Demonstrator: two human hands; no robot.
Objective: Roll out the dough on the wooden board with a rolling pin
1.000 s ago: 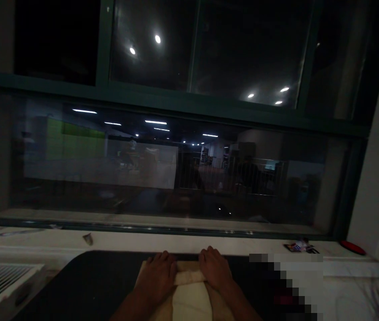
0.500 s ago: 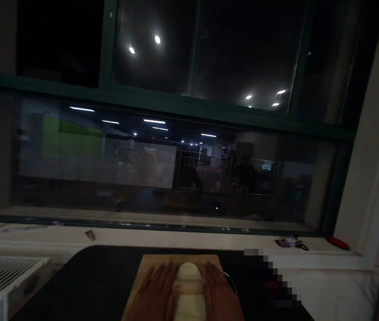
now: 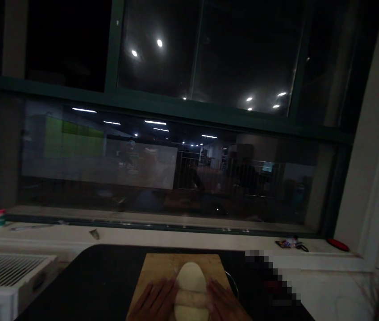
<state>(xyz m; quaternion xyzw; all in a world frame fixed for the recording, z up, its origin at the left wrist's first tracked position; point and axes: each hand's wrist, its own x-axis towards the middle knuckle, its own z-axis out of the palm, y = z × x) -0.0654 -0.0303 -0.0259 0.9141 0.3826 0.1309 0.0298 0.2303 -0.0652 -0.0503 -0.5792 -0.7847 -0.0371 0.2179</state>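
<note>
A pale slab of dough (image 3: 191, 276), rounded at its far end, lies lengthwise on a wooden board (image 3: 156, 265). Across it runs a light rolling pin (image 3: 192, 299), pressed into the dough. My left hand (image 3: 156, 299) lies over the pin's left end, fingers stretched forward and flat. On the other side my right hand (image 3: 224, 301) rests over the right end in the same way, fingers extended. Both ends of the pin are hidden under the hands, and the near part of the dough runs out of view.
The board sits on a dark table (image 3: 85, 276) before a window sill (image 3: 182, 239). A red-capped container (image 3: 1, 218), scissors (image 3: 302, 246) and a red round thing (image 3: 337, 244) are on the sill. A white radiator (image 3: 5, 285) stands at left. Part of a metal rim (image 3: 234, 283) shows beside the board.
Both hands and the rolling pin have moved nearer to me along the dough, so more of its far end shows. The view has shifted slightly.
</note>
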